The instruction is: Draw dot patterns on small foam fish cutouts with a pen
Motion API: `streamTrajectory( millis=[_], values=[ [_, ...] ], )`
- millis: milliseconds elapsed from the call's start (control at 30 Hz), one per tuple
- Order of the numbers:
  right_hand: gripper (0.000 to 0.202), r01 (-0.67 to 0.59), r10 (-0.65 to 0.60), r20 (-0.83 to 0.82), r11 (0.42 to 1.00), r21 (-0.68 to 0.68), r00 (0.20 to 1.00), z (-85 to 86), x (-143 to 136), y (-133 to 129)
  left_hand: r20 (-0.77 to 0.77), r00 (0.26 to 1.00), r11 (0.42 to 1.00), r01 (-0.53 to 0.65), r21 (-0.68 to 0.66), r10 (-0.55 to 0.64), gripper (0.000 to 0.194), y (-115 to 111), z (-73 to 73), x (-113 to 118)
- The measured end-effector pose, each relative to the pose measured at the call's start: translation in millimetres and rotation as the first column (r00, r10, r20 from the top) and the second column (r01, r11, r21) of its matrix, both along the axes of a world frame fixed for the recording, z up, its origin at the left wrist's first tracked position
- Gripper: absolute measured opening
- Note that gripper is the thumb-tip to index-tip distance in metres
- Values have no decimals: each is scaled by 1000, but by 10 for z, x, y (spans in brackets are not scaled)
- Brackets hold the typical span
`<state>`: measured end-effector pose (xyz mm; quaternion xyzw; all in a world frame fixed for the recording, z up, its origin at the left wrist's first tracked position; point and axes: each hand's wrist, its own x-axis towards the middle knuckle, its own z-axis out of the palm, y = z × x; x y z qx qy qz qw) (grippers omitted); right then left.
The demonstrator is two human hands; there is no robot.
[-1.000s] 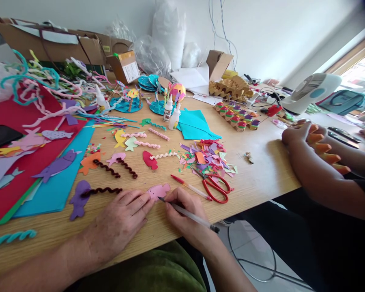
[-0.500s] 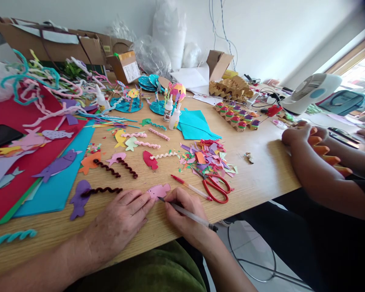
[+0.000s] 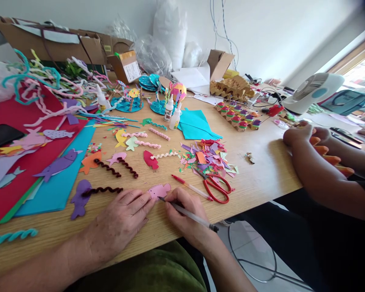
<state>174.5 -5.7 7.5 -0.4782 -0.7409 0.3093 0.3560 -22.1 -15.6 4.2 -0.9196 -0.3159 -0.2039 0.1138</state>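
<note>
A pen (image 3: pixel 194 217) with a dark tip and clear barrel is pinched in my right hand (image 3: pixel 187 211), closed around it near the point. The tip touches a small pink paper fish (image 3: pixel 160 190) lying on the table. My left hand (image 3: pixel 124 217) lies flat, its fingertips resting on the left end of that fish. Left of it is a purple paper fish (image 3: pixel 80 198) with a dark brown coiled pipe cleaner (image 3: pixel 106 190). Right of my right hand lie a red pen (image 3: pixel 185 184) and red-handled scissors (image 3: pixel 215 188).
Paper scraps (image 3: pixel 205 156) are heaped behind the scissors. Several paper fish with coiled pipe cleaners, like the red fish (image 3: pixel 151 161), lie further in. Two glue bottles (image 3: pixel 174 113) stand mid-table. A co-worker's arms (image 3: pixel 310 162) are at the right, near an orange spiky piece (image 3: pixel 325 154).
The view has shifted very slightly. Both hands, the pen and the pink fish stay in practically the same place.
</note>
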Motion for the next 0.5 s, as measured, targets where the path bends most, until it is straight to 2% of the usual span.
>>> streamTrajectory(
  millis=[500],
  values=[
    [9,-9,9,8,1000,-10,1000,0,6,4,17,1000,1000,1,-11,-1,32,0,-9,-3]
  ],
)
